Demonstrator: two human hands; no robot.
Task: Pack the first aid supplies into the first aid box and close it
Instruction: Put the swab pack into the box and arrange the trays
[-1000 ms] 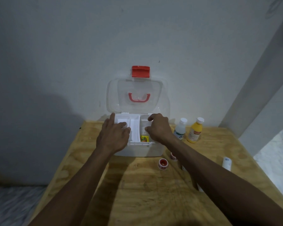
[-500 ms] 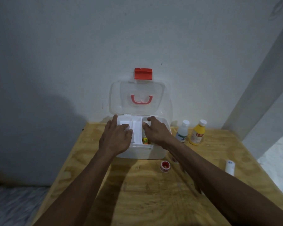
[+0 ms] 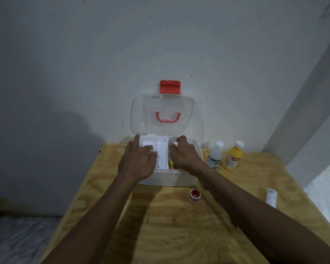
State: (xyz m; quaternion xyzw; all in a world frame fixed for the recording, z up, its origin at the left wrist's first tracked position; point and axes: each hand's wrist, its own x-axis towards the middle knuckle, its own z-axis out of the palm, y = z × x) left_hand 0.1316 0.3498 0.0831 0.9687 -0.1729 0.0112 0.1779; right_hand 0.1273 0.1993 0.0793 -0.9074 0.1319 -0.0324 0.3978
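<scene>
A white first aid box [image 3: 166,179] stands open at the table's far edge, its clear lid [image 3: 164,113] with a red handle and red latch leaning against the wall. Inside sits a white divided tray [image 3: 161,149]. My left hand [image 3: 136,161] grips the tray's left side and my right hand [image 3: 184,154] grips its right side. A small yellow and orange item [image 3: 171,165] shows below the tray. On the table lie a red tape roll [image 3: 195,195], a white bottle [image 3: 215,154], a yellow bottle [image 3: 232,158] and a white tube [image 3: 271,197].
The plywood table [image 3: 170,225] ends at the wall behind the box. Both bottles stand right of the box; the tube lies near the right edge. A white pillar [image 3: 303,96] rises at the back right.
Both hands stay on the tray. My right hand has slid left along the tray, covering more of the box's right part. The view has shifted slightly.
</scene>
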